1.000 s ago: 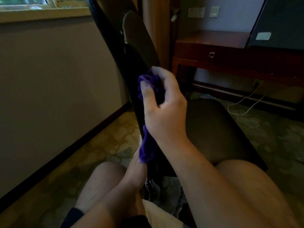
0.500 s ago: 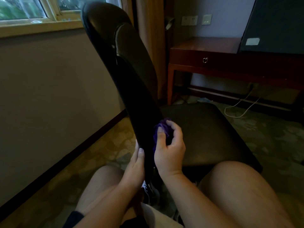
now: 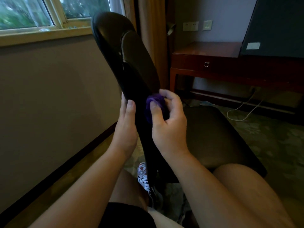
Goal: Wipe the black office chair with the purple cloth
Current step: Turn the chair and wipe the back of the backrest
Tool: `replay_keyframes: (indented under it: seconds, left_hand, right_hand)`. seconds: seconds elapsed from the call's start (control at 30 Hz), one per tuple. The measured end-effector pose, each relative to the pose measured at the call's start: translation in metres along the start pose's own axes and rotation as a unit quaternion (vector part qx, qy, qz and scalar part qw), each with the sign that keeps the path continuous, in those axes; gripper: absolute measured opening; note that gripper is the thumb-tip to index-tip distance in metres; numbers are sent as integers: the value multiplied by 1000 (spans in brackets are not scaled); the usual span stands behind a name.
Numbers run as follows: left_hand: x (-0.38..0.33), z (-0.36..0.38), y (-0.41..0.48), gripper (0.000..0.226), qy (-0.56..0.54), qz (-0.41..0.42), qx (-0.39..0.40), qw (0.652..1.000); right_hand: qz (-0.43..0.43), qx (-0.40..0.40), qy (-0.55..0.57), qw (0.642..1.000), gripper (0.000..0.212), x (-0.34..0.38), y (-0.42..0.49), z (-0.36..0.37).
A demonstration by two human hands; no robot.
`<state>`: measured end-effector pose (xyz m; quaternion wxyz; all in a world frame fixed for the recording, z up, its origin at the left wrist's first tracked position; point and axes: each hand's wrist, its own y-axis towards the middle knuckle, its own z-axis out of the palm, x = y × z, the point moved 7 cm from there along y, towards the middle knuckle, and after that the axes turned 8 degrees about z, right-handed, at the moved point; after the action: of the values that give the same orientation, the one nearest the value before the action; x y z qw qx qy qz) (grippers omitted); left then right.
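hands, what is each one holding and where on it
Right hand pinches the bunched cloth, thumb and fingers round its wad, pressed on the backrest edge. Left hand grips the backrest's lower edge.

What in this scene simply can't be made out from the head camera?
Head view:
Black office chair: base hidden behind the person's legs.
Crumpled purple cloth: mostly covered by the right hand.
Left hand: only thumb shows; rest behind the chair's back.
Dark flat screen: cut by top and right edges.
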<state>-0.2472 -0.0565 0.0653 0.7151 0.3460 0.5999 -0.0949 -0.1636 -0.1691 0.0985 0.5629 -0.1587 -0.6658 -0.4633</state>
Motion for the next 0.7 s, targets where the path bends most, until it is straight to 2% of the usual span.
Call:
replay_keyframes:
  seconds: [0.07, 0.13, 0.2, 0.3, 0.37, 0.43, 0.47, 0.6, 0.7]
  left_hand:
    - [-4, 3, 4, 77, 24, 10, -3, 1000]
    - [-6, 2, 5, 54, 115, 48, -30, 992]
    - [-5, 2, 4, 45, 174, 72, -44, 981]
    - [-9, 5, 3, 46, 229, 97, -23, 968]
    - [-12, 5, 1, 56, 179, 75, -30, 981]
    - [-5, 5, 0, 78, 115, 31, -43, 992]
    - [-5, 5, 0, 82, 106, 20, -45, 993]
    - [-6, 8, -3, 77, 87, -20, -47, 995]
    - [-6, 8, -6, 76, 84, -47, -42, 994]
  right_hand:
    - [-23, 44, 32, 998, 35, 24, 11, 15]
    - [-50, 71, 48, 995, 36, 42, 21, 27]
    - [-69, 68, 39, 995, 36, 46, 28, 31]
    - [-105, 35, -12, 994, 32, 32, 21, 27]
    - [-106, 1, -34, 994, 29, 16, 10, 20]
    - [-93, -28, -42, 994, 27, -2, 2, 11]
    - [-83, -40, -45, 995, 26, -10, -2, 8]
    - [-14, -85, -45, 995, 24, -45, -16, -10]
    - [100, -114, -43, 987, 19, -84, -29, -26]
